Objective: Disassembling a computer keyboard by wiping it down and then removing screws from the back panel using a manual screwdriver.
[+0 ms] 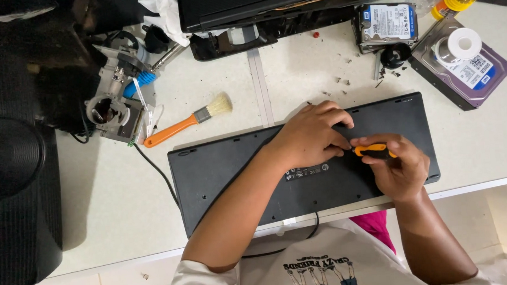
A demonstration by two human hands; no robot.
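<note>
Head view shows a black keyboard point(249, 171) lying face-down on the desk point(111, 190) (its underside thus reachable). The right hand point(396, 167) has its fingers clamped on an orange-handled screwdriver point(374, 150), while the left hand point(311, 136), fingers curled together at the tip, steadies it.

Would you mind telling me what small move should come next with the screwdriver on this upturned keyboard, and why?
Probably turn the orange-handled screwdriver in place. The right hand holds its handle, and the left hand pinches near its tip, steadying it over the back of the black keyboard, which lies face down. The tip is hidden under the fingers, so whether it sits in a screw cannot be told.
</note>
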